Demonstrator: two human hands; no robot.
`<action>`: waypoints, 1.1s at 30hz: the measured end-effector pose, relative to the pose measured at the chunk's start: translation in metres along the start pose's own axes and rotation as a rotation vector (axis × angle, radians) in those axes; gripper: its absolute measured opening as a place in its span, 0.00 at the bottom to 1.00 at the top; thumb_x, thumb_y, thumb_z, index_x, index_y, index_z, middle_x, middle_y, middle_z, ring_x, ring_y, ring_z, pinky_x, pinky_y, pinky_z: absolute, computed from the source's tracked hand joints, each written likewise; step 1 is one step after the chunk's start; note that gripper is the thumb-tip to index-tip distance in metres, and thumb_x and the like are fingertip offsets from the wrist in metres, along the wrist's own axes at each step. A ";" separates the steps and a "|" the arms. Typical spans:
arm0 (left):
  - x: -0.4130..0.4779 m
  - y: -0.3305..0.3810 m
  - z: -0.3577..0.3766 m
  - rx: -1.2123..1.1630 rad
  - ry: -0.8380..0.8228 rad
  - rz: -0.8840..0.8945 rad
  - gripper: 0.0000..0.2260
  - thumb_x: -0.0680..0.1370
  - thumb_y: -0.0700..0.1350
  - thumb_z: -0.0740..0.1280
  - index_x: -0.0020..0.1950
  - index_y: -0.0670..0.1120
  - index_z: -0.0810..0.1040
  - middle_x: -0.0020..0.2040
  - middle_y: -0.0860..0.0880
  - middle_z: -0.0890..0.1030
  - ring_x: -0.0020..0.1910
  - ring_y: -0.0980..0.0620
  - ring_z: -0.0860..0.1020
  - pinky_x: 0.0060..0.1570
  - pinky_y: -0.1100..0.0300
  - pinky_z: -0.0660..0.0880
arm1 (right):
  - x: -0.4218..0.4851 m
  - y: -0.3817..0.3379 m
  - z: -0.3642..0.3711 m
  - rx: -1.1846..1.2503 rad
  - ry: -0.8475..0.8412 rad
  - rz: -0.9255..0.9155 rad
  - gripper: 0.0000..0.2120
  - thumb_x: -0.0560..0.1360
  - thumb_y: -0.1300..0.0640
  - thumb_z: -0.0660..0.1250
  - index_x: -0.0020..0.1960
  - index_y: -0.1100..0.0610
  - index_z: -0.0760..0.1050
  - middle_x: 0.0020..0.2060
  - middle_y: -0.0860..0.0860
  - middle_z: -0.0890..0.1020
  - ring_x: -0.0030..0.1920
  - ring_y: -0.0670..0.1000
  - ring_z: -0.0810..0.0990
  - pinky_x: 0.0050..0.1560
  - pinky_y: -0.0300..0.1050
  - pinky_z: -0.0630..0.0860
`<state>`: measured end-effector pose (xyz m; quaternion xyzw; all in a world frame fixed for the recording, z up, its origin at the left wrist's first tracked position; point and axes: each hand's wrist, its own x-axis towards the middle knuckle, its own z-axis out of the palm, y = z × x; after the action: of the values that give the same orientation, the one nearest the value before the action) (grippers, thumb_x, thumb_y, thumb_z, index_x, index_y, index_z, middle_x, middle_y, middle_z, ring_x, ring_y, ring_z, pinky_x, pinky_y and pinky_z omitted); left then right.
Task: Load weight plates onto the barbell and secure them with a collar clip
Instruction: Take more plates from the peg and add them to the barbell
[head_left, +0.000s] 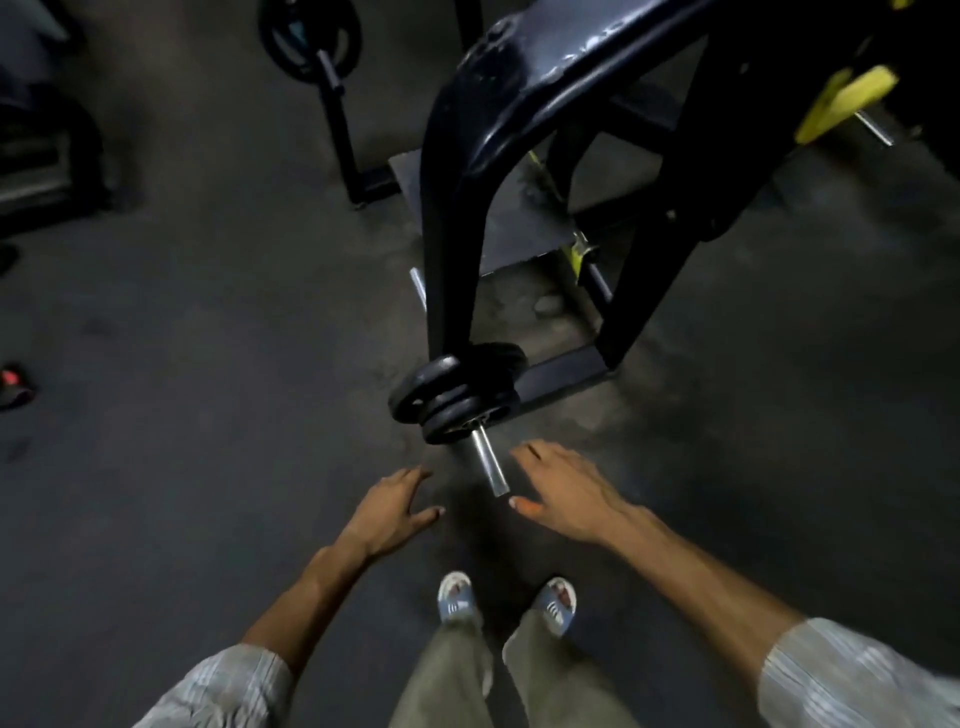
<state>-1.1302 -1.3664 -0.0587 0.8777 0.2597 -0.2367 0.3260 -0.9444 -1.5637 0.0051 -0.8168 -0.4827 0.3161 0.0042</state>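
Two round black iron weight plates sit stacked on the smooth silver steel loading sleeve at the foot of the glossy black machine arm. The left hand and right hand flank the bare sleeve end, fingers spread, holding nothing, above the matte dark rubber floor.

Two weight plates sit side by side on a bar sticking out from the lower end of a machine arm, its free end toward the person. The left hand hangs left of that end, the right hand just right, neither touching. A platform lies behind the arm; a plate stand stands far back left.
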 end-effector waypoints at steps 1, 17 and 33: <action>0.005 0.002 0.006 -0.012 0.009 -0.017 0.40 0.71 0.70 0.58 0.77 0.48 0.67 0.76 0.45 0.70 0.73 0.46 0.70 0.72 0.53 0.66 | 0.009 0.007 0.000 -0.011 -0.010 -0.013 0.29 0.79 0.43 0.66 0.75 0.56 0.66 0.71 0.57 0.72 0.70 0.60 0.74 0.69 0.55 0.71; 0.114 -0.024 0.072 -0.170 0.355 -0.159 0.45 0.76 0.55 0.72 0.83 0.43 0.49 0.82 0.42 0.57 0.80 0.43 0.59 0.78 0.48 0.58 | 0.166 0.074 0.078 0.103 0.146 -0.116 0.46 0.79 0.46 0.70 0.85 0.55 0.44 0.85 0.56 0.44 0.81 0.61 0.62 0.66 0.56 0.76; 0.144 -0.023 0.108 -0.114 0.615 -0.087 0.19 0.70 0.45 0.74 0.57 0.45 0.73 0.57 0.47 0.70 0.56 0.47 0.71 0.50 0.52 0.76 | 0.179 0.123 0.148 0.033 0.443 -0.212 0.24 0.68 0.49 0.80 0.58 0.59 0.79 0.54 0.58 0.75 0.54 0.61 0.77 0.46 0.55 0.81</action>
<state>-1.0618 -1.3830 -0.2260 0.8764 0.3962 0.0412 0.2706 -0.8648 -1.5318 -0.2431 -0.8108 -0.5477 0.1347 0.1565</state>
